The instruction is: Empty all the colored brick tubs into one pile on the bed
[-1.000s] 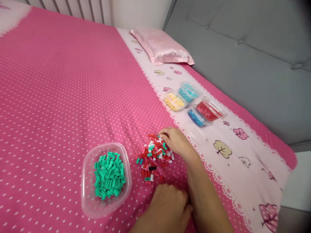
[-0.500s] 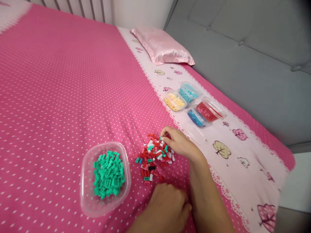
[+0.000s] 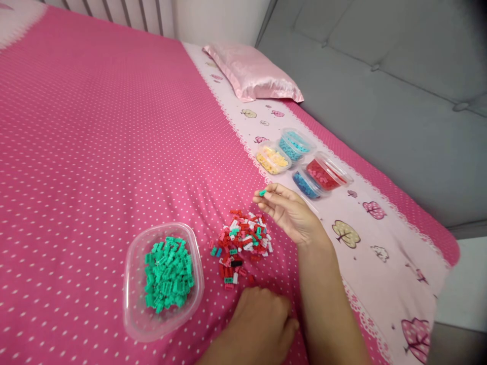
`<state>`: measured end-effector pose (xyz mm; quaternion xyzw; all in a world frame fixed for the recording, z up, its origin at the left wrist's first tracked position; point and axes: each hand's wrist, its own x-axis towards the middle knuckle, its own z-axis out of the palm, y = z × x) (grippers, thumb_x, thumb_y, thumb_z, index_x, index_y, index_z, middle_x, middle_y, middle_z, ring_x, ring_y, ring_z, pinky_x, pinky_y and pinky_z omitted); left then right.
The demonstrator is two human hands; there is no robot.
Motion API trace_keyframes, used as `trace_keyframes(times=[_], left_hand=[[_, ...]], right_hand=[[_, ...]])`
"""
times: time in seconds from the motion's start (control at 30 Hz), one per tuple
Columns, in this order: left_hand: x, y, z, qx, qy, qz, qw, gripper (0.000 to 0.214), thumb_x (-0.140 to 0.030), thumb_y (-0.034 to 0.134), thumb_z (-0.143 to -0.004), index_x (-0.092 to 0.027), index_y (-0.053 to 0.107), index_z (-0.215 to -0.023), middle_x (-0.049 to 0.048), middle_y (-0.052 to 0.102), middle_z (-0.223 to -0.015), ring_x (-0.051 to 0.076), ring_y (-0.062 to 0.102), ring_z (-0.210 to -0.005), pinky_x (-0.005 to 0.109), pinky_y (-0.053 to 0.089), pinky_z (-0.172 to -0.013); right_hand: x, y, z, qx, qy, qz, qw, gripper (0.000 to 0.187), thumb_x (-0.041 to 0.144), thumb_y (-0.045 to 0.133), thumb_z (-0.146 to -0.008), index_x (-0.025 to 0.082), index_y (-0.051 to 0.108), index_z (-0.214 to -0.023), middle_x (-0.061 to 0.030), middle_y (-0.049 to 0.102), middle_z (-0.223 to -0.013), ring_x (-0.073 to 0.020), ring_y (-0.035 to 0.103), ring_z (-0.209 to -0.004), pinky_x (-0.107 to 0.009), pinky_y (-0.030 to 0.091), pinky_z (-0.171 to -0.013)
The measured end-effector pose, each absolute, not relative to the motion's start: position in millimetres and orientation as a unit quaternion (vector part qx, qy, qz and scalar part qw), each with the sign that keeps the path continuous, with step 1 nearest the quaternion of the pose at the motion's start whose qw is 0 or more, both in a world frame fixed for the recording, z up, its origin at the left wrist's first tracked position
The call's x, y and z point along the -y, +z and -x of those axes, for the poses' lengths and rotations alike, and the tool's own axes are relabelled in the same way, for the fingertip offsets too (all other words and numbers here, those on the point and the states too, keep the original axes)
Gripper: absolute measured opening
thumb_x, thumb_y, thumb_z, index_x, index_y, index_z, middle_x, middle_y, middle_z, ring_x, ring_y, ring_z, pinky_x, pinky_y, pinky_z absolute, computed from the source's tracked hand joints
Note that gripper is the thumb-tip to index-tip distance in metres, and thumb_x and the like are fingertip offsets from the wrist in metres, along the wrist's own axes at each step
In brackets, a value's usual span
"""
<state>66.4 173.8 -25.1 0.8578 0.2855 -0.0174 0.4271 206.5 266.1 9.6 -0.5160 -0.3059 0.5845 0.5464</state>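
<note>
Between the thumb and fingertips of my right hand is a small green building brick, held above the bed. Just below that hand lies a loose pile of small building bricks, mostly red and white with some green, pink, blue and black ones. My left hand rests on the bedspread near the pile's front edge, back up and fingers curled under; whatever it may hold is hidden. To the left of the pile stands an open clear plastic tub with many green bricks in it.
Beyond my right hand several clear tubs hold sorted bricks: yellow, light blue, dark blue and red. A pink pillow lies farther back. The grey padded panel borders the bed's right side.
My right hand has lifted away from the pile with the green brick, turning so the palm shows more. The left hand stays where it was.
</note>
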Motion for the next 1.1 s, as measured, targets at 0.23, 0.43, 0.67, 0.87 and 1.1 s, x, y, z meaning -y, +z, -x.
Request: trace_keyframes(times=[0.23, 0.43, 0.67, 0.87, 1.1], left_hand=[[-173.8, -24.6, -66.5, -0.288, -0.022, -0.856, 0.428, 0.028, -0.032, 0.044, -0.085, -0.017, 0.068, -0.077, 0.0102, 0.073, -0.082, 0.029, 0.069, -0.081, 0.043, 0.051, -0.073], [-174.9, -24.3, -67.0, -0.285, -0.021, -0.856, 0.431, 0.028, -0.031, 0.045, -0.085, -0.017, 0.068, -0.077, 0.0099, 0.073, -0.082, 0.030, 0.069, -0.081, 0.044, 0.051, -0.073], [-176.6, -21.2, -66.4, -0.284, -0.024, -0.853, 0.437, 0.027, -0.029, 0.045, -0.085, -0.017, 0.069, -0.079, 0.0109, 0.073, -0.084, 0.031, 0.068, -0.082, 0.044, 0.051, -0.073], [-177.3, -20.0, -65.3, -0.276, -0.011, -0.852, 0.444, 0.024, -0.025, 0.047, -0.082, -0.017, 0.069, -0.079, 0.0092, 0.073, -0.083, 0.030, 0.069, -0.080, 0.039, 0.051, -0.068], [-179.2, -19.6, -63.8, -0.269, -0.001, -0.850, 0.453, 0.022, -0.023, 0.047, -0.081, -0.017, 0.068, -0.079, 0.0084, 0.073, -0.084, 0.029, 0.069, -0.080, 0.035, 0.048, -0.066]], right_hand=[[-270.0, 9.3, -206.3, 0.279, 0.612, 0.487, 0.556, 0.022, 0.011, 0.064, -0.068, 0.021, 0.058, -0.086, 0.0001, 0.064, -0.086, -0.0102, 0.063, -0.082, -0.021, 0.053, -0.080], [-270.1, 5.9, -203.0, 0.298, 0.599, 0.499, 0.550, 0.022, 0.013, 0.067, -0.067, 0.020, 0.061, -0.087, -0.0002, 0.063, -0.093, -0.0082, 0.060, -0.083, -0.019, 0.050, -0.078], [-258.5, 10.8, -191.6, 0.512, 0.532, 0.562, 0.372, 0.022, 0.023, 0.069, -0.072, 0.018, 0.066, -0.093, 0.0001, 0.061, -0.081, -0.0087, 0.055, -0.072, -0.022, 0.045, -0.068], [-254.0, 8.1, -180.2, 0.641, 0.466, 0.573, 0.207, 0.024, 0.014, 0.062, -0.073, 0.021, 0.071, -0.095, 0.0008, 0.062, -0.077, -0.0092, 0.053, -0.065, -0.022, 0.041, -0.059], [-255.7, 2.3, -175.7, 0.680, 0.396, 0.596, 0.158, 0.027, 0.007, 0.059, -0.071, 0.022, 0.072, -0.089, 0.0029, 0.060, -0.069, -0.0081, 0.051, -0.059, -0.021, 0.038, -0.055]])
